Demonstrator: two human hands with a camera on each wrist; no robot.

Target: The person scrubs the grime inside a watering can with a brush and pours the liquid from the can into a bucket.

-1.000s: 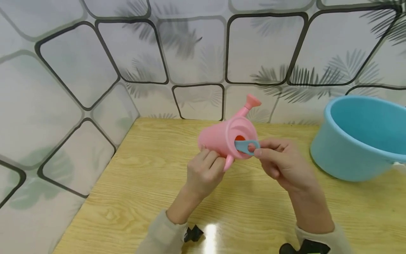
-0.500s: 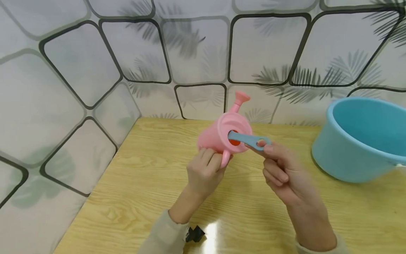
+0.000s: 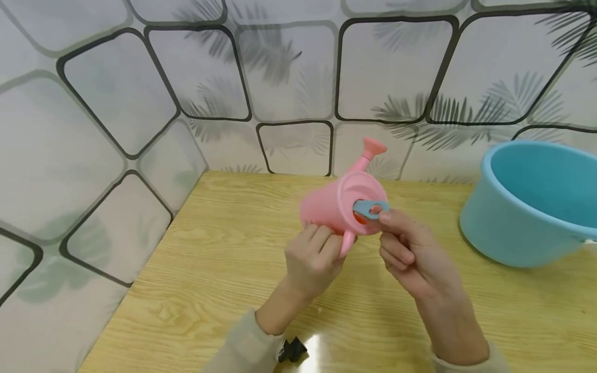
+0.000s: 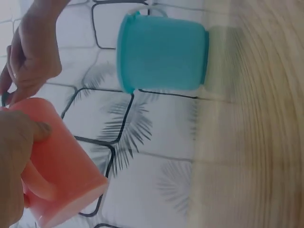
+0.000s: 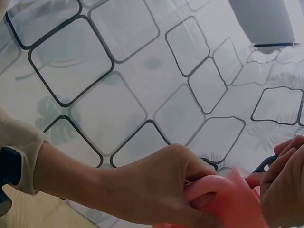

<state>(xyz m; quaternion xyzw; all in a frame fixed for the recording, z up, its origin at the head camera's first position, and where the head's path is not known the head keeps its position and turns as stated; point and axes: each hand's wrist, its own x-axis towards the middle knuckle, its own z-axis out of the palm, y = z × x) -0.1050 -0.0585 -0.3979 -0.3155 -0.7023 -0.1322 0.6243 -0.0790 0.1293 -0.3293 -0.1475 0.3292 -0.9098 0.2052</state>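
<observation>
My left hand [image 3: 313,256] grips a pink toy watering can [image 3: 322,207] by its handle. The can is held above the table, tipped so its round mouth faces the right hand and the spout points up to the back. Between thumb and fingers, my right hand [image 3: 420,259] pinches the end of a flat light-blue handle with a hole [image 3: 365,208]. Its other end is inside the can's mouth and hidden, so its kind cannot be told. Something orange-red [image 3: 360,218] shows inside the opening. In the left wrist view the can [image 4: 66,156] hides most of that handle.
A large light-blue bucket [image 3: 517,223] stands on the wood-grain table [image 3: 210,248] at the right. Behind and to the left rises a wall covering [image 3: 289,72] with a cobble-and-leaf pattern. A small black object [image 3: 293,350] is by the left sleeve.
The blue handle came partly out of the can half a second ago and is now further in again. The can swung slightly left, then back right, still in the left hand.
</observation>
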